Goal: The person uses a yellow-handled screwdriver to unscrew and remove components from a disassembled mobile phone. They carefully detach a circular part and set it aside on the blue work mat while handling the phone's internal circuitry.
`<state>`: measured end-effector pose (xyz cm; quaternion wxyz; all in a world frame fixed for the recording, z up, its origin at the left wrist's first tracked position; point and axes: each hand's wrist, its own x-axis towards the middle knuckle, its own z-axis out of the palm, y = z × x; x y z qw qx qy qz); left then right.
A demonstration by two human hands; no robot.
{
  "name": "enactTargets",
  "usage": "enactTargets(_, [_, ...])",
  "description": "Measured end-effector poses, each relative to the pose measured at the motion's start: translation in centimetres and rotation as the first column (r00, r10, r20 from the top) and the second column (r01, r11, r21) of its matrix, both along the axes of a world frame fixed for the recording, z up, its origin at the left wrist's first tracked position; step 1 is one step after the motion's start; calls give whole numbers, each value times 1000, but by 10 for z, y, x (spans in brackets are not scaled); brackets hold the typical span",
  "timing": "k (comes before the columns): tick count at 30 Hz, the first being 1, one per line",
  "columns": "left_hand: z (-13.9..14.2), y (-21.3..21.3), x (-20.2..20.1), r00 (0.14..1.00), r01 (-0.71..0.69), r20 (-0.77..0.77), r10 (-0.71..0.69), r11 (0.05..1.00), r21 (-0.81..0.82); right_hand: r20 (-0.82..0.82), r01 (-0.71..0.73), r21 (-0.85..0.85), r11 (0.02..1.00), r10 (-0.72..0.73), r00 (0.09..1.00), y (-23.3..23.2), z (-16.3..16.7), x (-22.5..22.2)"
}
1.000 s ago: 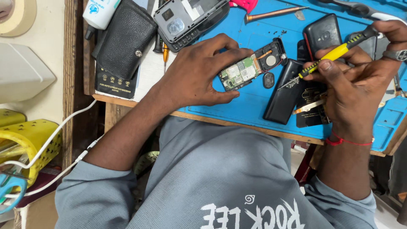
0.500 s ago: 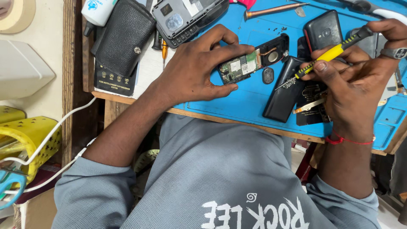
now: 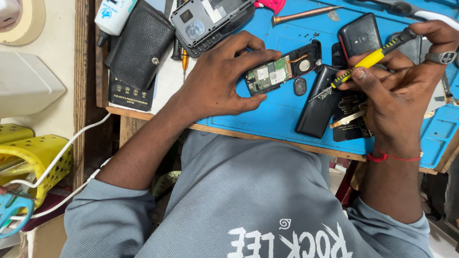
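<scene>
My left hand (image 3: 222, 76) grips an opened small phone (image 3: 282, 69) with its green circuit board showing, pressed down on the blue work mat (image 3: 282, 112). My right hand (image 3: 394, 91) holds a yellow-and-black screwdriver (image 3: 368, 59), its tip pointing left toward the phone and lying over a black phone body (image 3: 318, 102). A small dark oval part (image 3: 300, 86) lies on the mat just below the opened phone.
A black phone (image 3: 359, 36) lies above my right hand, and a black flat part (image 3: 349, 122) under it. A grey opened device (image 3: 208, 21), a black leather pouch (image 3: 141, 45) and a white bottle (image 3: 112, 16) sit at the top left. A copper-coloured rod (image 3: 306, 13) lies at the top. A yellow basket (image 3: 28, 162) stands at the left.
The view has shifted slightly. My left hand keeps its hold on the opened phone and my right hand keeps the screwdriver, with its tip staying near the phone's right end.
</scene>
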<state>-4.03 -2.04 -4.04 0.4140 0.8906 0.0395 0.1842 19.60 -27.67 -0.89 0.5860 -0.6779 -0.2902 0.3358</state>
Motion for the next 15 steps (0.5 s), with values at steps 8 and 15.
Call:
enactTargets(8, [0, 0, 2, 1000, -7, -3, 7, 1000, 8, 2, -15, 19, 1000, 15, 1000, 0, -4, 5])
enactTargets(15, [5, -2, -1, 998, -34, -49, 33, 999, -26, 2, -7, 9, 1000, 7, 1000, -1, -3, 3])
